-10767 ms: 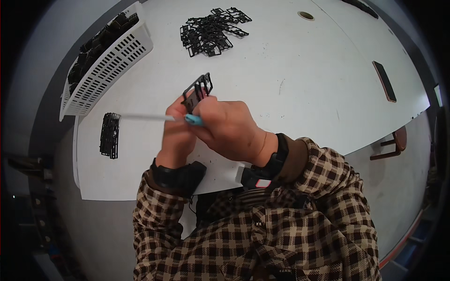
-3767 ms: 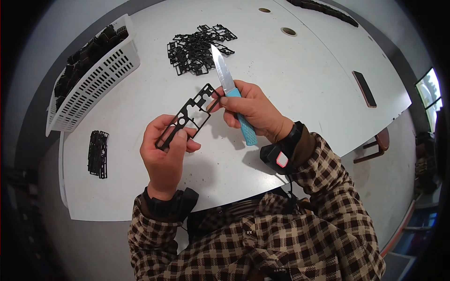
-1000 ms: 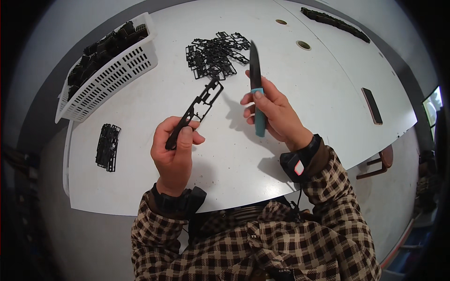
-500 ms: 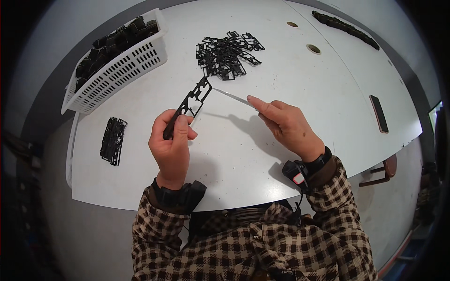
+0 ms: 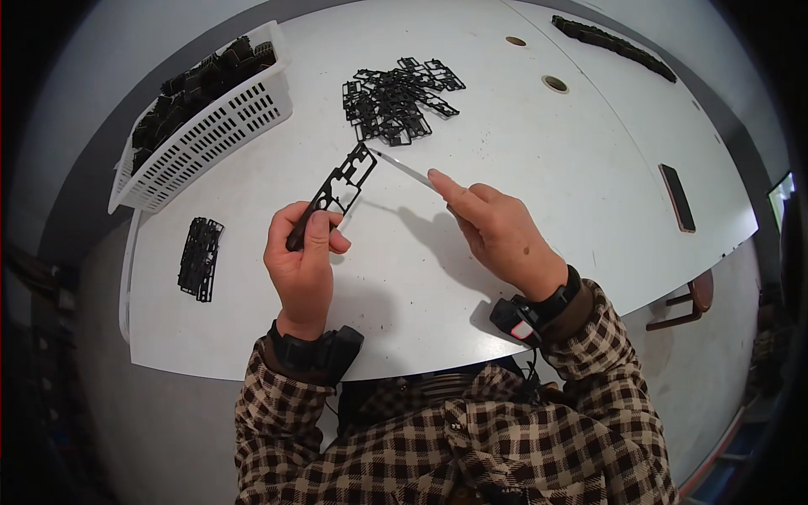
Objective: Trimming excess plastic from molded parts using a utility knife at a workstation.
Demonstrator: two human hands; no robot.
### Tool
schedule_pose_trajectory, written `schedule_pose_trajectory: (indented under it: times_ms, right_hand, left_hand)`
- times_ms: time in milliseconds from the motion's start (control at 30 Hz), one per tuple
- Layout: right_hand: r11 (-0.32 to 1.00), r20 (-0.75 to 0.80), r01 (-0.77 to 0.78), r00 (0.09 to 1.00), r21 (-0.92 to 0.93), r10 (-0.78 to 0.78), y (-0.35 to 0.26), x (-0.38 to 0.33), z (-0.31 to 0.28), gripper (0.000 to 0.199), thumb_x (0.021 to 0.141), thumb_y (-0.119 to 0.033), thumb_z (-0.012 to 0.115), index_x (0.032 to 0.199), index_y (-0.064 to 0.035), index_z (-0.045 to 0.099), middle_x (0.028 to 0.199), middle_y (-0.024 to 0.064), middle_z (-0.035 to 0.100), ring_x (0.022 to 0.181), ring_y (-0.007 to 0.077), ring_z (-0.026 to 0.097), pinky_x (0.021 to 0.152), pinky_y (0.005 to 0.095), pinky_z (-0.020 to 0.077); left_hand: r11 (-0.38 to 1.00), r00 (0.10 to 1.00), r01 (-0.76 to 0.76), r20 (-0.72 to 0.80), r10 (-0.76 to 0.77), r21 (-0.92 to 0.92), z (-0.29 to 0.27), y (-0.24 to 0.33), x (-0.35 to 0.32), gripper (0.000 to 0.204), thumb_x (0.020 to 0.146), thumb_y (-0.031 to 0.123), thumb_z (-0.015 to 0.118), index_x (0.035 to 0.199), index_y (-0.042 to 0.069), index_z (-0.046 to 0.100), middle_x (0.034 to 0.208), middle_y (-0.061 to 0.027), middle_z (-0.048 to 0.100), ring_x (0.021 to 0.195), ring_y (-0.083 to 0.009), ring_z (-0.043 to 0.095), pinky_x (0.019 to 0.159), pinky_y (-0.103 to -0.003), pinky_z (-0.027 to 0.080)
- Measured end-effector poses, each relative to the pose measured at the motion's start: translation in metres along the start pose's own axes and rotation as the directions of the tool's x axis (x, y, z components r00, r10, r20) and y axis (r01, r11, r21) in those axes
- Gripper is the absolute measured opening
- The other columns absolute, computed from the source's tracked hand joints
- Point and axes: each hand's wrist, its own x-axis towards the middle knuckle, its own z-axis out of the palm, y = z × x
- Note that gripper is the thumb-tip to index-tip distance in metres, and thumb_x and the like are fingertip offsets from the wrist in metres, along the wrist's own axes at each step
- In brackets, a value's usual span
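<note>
Black frame (image 5: 334, 179) in left hand (image 5: 300, 257), knife (image 5: 406, 170) at its far end

Head view. Frame: black, flat, long and narrow; thin ribs around angular cut-outs, rounded opening near the thumb. Slants up and to the right, just on the wearer's side of the heap (image 5: 396, 101), far end close to the heap's near edge in view. Left grip: near end pinched, thumb on top, fingers behind. Right hand (image 5: 509, 240), right of and nearer than the heap: curled round the knife, forefinger along the blade, handle hidden. Blade tip beside frame's far end; contact, cannot tell. White basket (image 5: 210, 135), dark pieces inside: left of heap. Stack of black pieces (image 5: 200, 259): nearer and left of heap.
</note>
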Motion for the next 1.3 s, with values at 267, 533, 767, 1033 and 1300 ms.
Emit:
schedule_pose_trajectory:
  times_ms: [267,533,767,1033,1300]
  right_hand:
    - [0.613,0.211,-0.345,0.936,0.711,0.282,-0.001,0.004,-0.010,0.046,0.080,0.001,0.054,0.124,-0.0114,0.047,0.071,0.0109,0.054,0.055,0.0205,0.049,0.051,0.0274,0.0419]
    - [0.985,-0.057,0.064,0.997,0.163,-0.055,0.010,0.003,0.001,0.044,0.080,-0.001,0.056,0.122,-0.0111,0.049,0.066,0.0088,0.052,0.053,0.0206,0.049,0.051,0.0286,0.0418]
    - [0.993,0.083,0.107,0.990,0.041,-0.110,0.010,0.003,0.003,0.042,0.080,-0.002,0.057,0.120,-0.0095,0.050,0.064,0.0078,0.051,0.053,0.0193,0.049,0.051,0.0285,0.0419]
    - [0.700,0.096,-0.256,0.961,0.667,0.260,0.018,0.002,0.003,0.028,0.087,-0.012,0.053,0.114,-0.0024,0.050,0.064,0.0008,0.051,0.051,0.0080,0.047,0.046,0.0230,0.0385]
    - [0.468,0.139,-0.362,0.885,0.806,0.445,0.030,0.007,0.006,0.025,0.090,-0.020,0.049,0.106,-0.0001,0.051,0.065,0.0010,0.051,0.048,0.0059,0.044,0.043,0.0200,0.0364]
  left_hand:
    - [0.958,0.988,0.155,0.008,-0.157,-0.240,-0.001,-0.001,0.003,0.015,0.090,0.012,0.049,0.095,-0.001,0.048,0.079,-0.0086,0.059,0.058,-0.0097,0.052,0.054,-0.022,0.043]
    - [0.940,0.985,0.172,0.025,-0.172,-0.294,-0.006,-0.002,0.005,0.015,0.089,0.013,0.050,0.093,-0.001,0.049,0.079,-0.0091,0.059,0.057,-0.0100,0.051,0.053,-0.022,0.043]
    - [0.994,0.995,0.101,0.012,-0.100,-0.052,-0.006,0.000,0.004,0.015,0.089,0.014,0.050,0.092,-0.001,0.050,0.077,-0.0078,0.059,0.057,-0.0096,0.051,0.054,-0.022,0.043]
    - [0.959,0.983,0.171,-0.028,-0.182,-0.226,-0.002,-0.020,0.010,0.024,0.091,0.020,0.047,0.102,-0.001,0.049,0.089,-0.0080,0.056,0.066,-0.0104,0.053,0.060,-0.023,0.046]
    - [0.948,0.933,0.317,0.171,-0.317,0.024,0.037,-0.046,0.087,0.040,0.091,0.028,0.047,0.120,0.001,0.042,0.098,-0.0078,0.053,0.077,-0.0124,0.054,0.067,-0.026,0.047]
